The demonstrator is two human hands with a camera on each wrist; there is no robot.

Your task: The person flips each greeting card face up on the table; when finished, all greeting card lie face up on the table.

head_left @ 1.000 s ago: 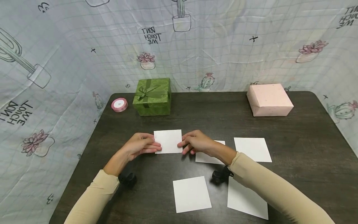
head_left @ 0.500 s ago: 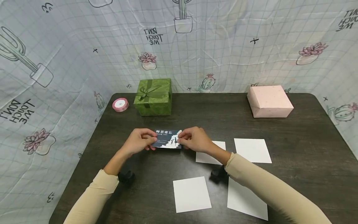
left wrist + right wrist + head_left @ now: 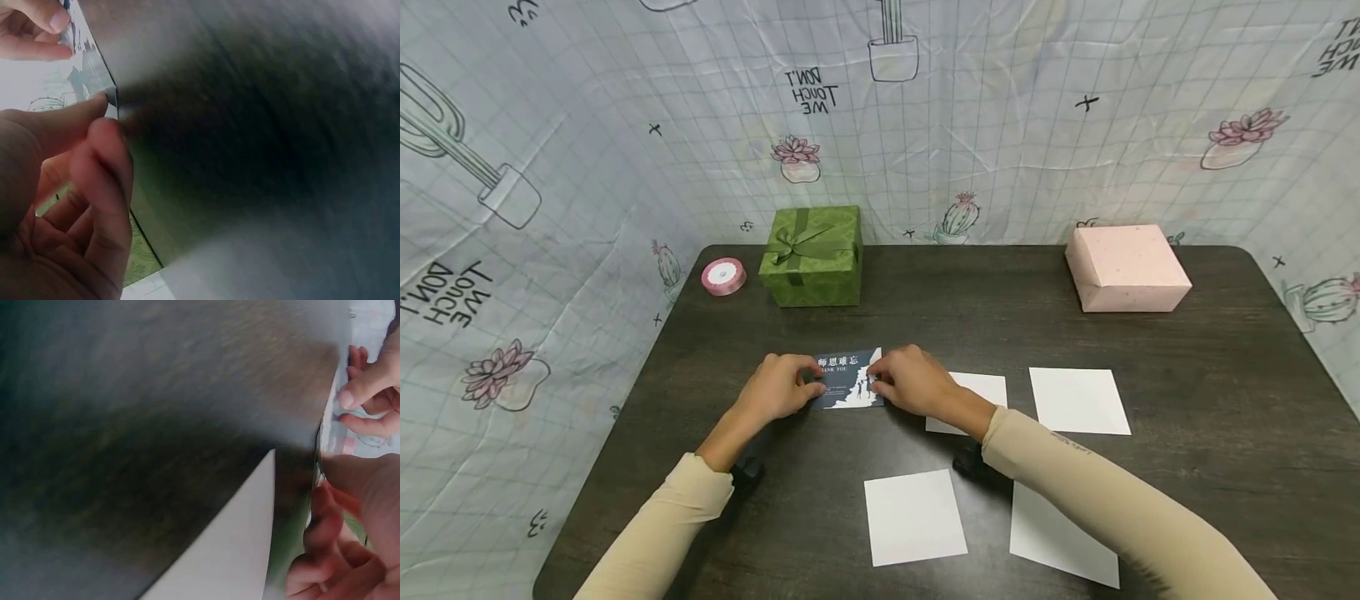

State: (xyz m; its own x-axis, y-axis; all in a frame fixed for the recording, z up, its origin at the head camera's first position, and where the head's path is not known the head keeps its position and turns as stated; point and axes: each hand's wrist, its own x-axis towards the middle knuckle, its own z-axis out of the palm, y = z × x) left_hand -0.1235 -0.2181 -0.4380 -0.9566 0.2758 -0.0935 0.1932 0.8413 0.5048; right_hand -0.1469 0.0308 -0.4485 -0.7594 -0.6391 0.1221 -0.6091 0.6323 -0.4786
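A dark blue thank-you card [image 3: 842, 382] with white lettering and a white silhouette picture faces up, low over the middle of the table. My left hand [image 3: 775, 387] pinches its left edge. At the right edge, my right hand [image 3: 913, 382] holds the card between thumb and fingers. In the left wrist view, a corner of the card [image 3: 112, 95] shows at the left thumb tip. The right wrist view has the card nearly edge-on, beside the right thumb [image 3: 350, 472]. Whether the card fully touches the table cannot be told.
Several white cards lie face down, among them one [image 3: 916, 518] in front and one [image 3: 1079, 401] to the right. A green gift box [image 3: 812, 258] with a bow, a pink ribbon roll [image 3: 723, 276] and a pink box [image 3: 1127, 268] stand at the back of the dark table [image 3: 970, 317].
The card first showed its white back, then was turned over to its printed side. Since then it has been lowered and laid flatter, with both hands still at its sides.
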